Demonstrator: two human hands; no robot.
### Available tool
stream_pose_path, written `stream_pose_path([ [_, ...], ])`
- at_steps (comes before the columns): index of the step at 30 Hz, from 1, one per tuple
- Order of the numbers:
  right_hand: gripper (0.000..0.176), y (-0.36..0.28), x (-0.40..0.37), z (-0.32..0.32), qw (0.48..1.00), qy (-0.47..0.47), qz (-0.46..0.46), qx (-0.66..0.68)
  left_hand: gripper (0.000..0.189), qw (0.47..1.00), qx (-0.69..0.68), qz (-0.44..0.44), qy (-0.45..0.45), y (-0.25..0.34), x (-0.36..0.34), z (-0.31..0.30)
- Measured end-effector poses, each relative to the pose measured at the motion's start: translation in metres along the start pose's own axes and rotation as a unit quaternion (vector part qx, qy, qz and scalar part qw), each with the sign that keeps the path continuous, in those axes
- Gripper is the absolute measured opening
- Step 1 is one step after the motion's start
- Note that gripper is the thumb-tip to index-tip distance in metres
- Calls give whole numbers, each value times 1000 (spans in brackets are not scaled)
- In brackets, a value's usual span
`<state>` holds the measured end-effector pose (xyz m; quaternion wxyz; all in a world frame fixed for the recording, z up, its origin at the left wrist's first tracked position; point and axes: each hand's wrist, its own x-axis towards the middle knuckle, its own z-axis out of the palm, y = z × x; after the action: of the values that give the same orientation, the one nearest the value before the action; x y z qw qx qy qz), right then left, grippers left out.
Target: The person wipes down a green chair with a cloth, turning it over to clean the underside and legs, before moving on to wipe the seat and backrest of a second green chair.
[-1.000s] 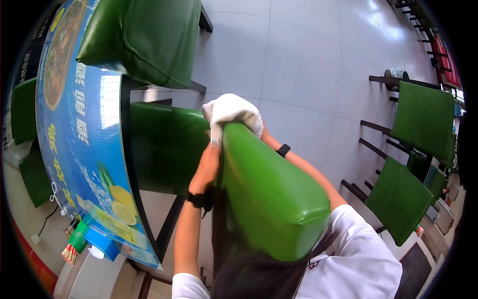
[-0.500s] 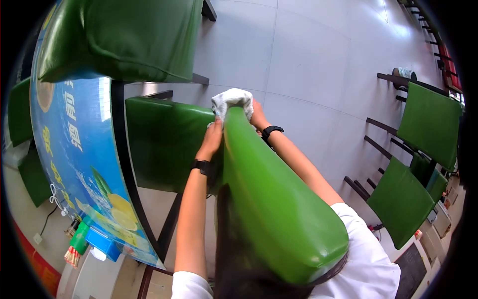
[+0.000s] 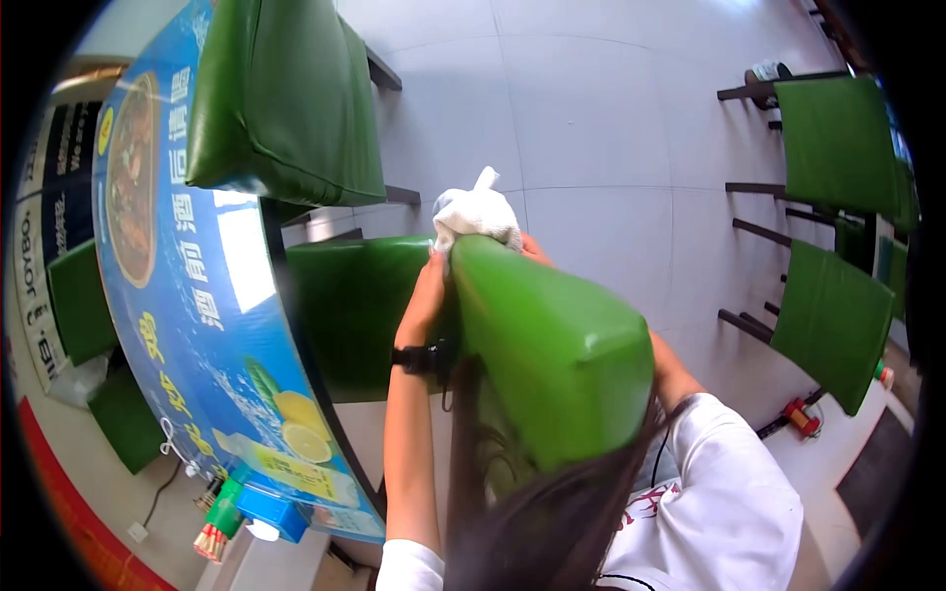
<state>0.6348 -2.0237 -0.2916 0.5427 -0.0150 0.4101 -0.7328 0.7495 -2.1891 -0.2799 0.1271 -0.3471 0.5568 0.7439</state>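
Observation:
A white cloth [image 3: 477,217] is bunched over the far edge of a green padded chair back [image 3: 552,335]. On the left side of that edge, my left hand [image 3: 426,291] has its fingers closed on the cloth. My right hand [image 3: 533,250] is at the cloth's right side, mostly hidden behind the chair back; only a small part of it shows. The same chair's green seat [image 3: 365,315] lies to the left, beside the table. Dark hair hangs in front of the lower part of the chair back.
A table [image 3: 212,295] with a blue printed top runs along the left, bearing a blue tissue box [image 3: 271,513] and a green holder of sticks [image 3: 225,507]. Another green chair [image 3: 296,108] stands at the upper left. More green chairs [image 3: 838,148] stand at the right on the grey floor.
The view has shifted, so the table and upper chair show more. The cloth is bunched differently, with a tip standing up. More of my right hand and forearm is hidden behind the chair back.

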Motion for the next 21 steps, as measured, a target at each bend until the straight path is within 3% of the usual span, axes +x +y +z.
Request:
stream_pose_path([
  [2, 43, -20, -28, 12, 998, -31, -56, -10, 53, 996, 43, 28, -67, 49, -43, 5],
  [4, 44, -34, -60, 16, 985, -29, -154, -71, 56, 990, 118, 48, -64, 91, -93, 19],
  [7, 60, -78, -125, 28, 985, 59, -125, -103, 63, 954, 185, 220, -78, 126, -148, 44],
  [9, 85, -111, -157, 56, 961, -38, -262, -80, 66, 896, 247, 357, -96, 158, -166, 63],
  [10, 101, -117, -160, 53, 943, -27, -300, -144, 68, 880, 265, 383, -92, 166, -174, 69],
  [11, 102, -125, -162, 63, 918, -15, -359, -169, 67, 875, 279, 387, -77, 169, -180, 71],
  [13, 103, -118, -161, 60, 923, 3, -348, -163, 61, 863, 289, 410, -62, 186, -188, 80],
  [16, 67, -119, -149, 69, 948, 93, -215, -216, 45, 868, 330, 368, -41, 217, -205, 102],
  [19, 55, -111, -137, 70, 922, 170, -294, -188, 44, 841, 352, 411, 1, 237, -227, 115],
  [21, 49, -121, -172, 91, 854, 200, -455, -156, 46, 800, 361, 480, 10, 237, -252, 114],
])
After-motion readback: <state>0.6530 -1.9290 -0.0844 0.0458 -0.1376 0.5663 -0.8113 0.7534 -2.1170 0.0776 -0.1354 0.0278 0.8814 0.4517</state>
